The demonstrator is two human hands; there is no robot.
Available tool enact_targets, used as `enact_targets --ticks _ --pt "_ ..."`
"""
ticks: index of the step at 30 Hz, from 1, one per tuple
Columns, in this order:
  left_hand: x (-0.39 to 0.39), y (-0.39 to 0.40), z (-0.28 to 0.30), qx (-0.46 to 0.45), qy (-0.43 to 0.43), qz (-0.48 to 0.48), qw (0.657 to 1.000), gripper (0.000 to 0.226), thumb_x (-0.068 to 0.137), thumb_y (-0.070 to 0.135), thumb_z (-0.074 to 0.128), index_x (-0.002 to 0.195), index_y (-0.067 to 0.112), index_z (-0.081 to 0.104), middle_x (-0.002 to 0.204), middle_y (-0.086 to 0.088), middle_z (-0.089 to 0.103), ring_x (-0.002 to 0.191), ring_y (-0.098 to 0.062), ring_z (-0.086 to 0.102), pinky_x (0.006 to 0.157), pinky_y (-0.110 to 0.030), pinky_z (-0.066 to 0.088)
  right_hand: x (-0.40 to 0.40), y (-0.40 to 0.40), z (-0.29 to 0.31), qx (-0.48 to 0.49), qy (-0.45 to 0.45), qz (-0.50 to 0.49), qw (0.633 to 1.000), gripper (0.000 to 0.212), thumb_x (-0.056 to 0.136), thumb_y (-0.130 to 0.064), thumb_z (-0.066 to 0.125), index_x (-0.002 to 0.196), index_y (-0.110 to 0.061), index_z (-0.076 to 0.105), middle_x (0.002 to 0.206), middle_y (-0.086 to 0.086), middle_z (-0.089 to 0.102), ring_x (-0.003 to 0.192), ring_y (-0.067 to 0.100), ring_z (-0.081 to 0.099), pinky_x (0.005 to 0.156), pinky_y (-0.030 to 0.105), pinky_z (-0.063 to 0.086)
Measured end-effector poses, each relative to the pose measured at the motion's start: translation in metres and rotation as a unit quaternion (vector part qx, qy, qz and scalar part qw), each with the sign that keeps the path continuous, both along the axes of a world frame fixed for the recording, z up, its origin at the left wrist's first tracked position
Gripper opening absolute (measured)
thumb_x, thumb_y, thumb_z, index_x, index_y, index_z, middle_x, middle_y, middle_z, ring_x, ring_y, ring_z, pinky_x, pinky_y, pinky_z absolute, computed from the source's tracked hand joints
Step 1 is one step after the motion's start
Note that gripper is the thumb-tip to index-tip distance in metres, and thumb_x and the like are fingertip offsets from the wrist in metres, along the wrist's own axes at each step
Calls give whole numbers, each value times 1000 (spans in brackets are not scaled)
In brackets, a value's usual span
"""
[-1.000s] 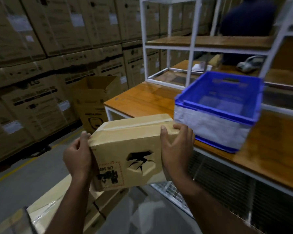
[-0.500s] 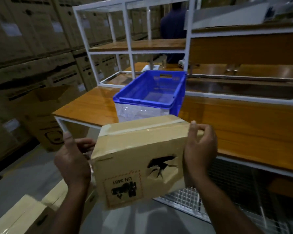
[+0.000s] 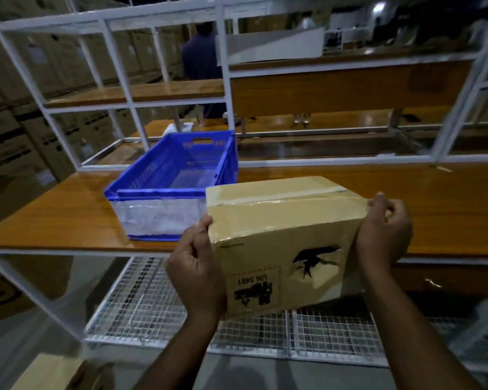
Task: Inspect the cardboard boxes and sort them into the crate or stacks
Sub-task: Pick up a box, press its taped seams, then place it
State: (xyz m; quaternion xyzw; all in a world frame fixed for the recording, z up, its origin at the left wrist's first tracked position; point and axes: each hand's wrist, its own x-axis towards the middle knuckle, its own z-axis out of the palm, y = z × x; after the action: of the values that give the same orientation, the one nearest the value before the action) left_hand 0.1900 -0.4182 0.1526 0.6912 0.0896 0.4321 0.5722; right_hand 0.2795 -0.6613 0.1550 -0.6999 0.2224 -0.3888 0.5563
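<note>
Warehouse shelving in white metal frames fills the background, with stacked cartons along the wall at 9 o'clock and another person standing beyond the frames at 12 o'clock. Over the last second the view has swung from those cartons to face the wooden surface squarely. The blue crate, formerly at the right of the view, now sits at 11 o'clock from the cardboard box and just beside its top left corner.

The box is held in the air in front of the surface edge, above the wire mesh shelf, tilted slightly down to the left. Its near face shows a ragged puncture and an inverted UN 3481 label; tape runs across the top.

Hand state:
- The left hand grips the left side of the box, thumb against the near face.
- The right hand grips the right end, fingers curled over the top right corner.

Meaning for the task: the puncture remains turned toward the camera, so inspection appears complete or nearly so. The box has been carried close to the crate, which appears to hold no boxes. The torn face suggests a damaged item, and the crate is judged the likely destination. Placement is not yet done. The next move calls for lifting the box over the near crate rim toward 11 o'clock.
</note>
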Motion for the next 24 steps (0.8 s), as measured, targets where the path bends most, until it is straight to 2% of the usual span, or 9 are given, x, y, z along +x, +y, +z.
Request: enact_targets --ticks 2,4,7,9,11,15,17,19,24 --pt "22 -7 -2 21 26 -32 999 39 98 49 47 109 25 76 99 11 76 92 -4 69 73 -18 51 6 -9 -4 -1 1 -13 1000 27 99 -46 46 102 -21 55 99 -1 57 92 19 56 71 39 48" --pt "44 -10 -8 39 50 -61 996 32 99 44 56 110 21 76 101 8 76 93 -2 68 73 -12 50 11 -18 -10 -5 10 -11 1000 24 98 -45 49 103 -22 54 106 2 58 99 22 57 77 42 50" --pt "74 -9 -18 46 86 -87 991 25 99 32 62 118 19 74 106 7 75 94 9 64 77 -12 52 20 -26 -22 -14 24 28 999 20 98 -40 54 106 -21 54 114 4 57 103 22 55 68 31 43" --pt "92 -7 -24 46 105 -95 989 25 99 31 62 120 21 72 96 14 71 84 17 60 70 -7 49 25 -25 -29 -22 26 53 998 17 97 -36 57 106 -22 53 116 4 56 105 25 55 69 31 42" --pt "107 -6 -28 50 120 -100 986 28 100 31 62 126 22 68 92 18 66 77 18 58 69 -12 48 32 -22 -35 -29 27 62 997 19 96 -33 59 109 -21 53 120 4 55 108 24 54 68 30 42" --pt "137 -2 -38 71 149 -113 980 40 100 33 62 137 19 61 126 3 67 100 5 60 90 -27 51 52 -18 -39 -35 41 63 997 23 96 -30 62 113 -18 52 126 5 51 111 21 51 64 20 37" --pt "155 -1 -40 79 165 -121 976 44 99 33 62 141 19 58 135 2 63 115 -7 59 98 -34 51 68 -18 -43 -49 41 63 996 24 95 -28 63 113 -16 52 127 6 50 111 22 50 63 20 36" --pt "172 -3 -42 93 183 -119 971 48 98 35 63 143 20 55 140 1 60 123 -12 56 103 -40 50 85 -21 -48 -57 52 70 995 25 94 -27 64 113 -15 52 127 7 49 111 22 49 65 24 38" --pt "208 -10 -50 118 230 -108 960 56 95 38 67 146 18 53 143 0 58 126 -15 55 100 -29 45 120 -31 -66 -74 78 94 990 28 91 -25 67 113 -16 53 127 5 47 111 23 48 73 33 45"
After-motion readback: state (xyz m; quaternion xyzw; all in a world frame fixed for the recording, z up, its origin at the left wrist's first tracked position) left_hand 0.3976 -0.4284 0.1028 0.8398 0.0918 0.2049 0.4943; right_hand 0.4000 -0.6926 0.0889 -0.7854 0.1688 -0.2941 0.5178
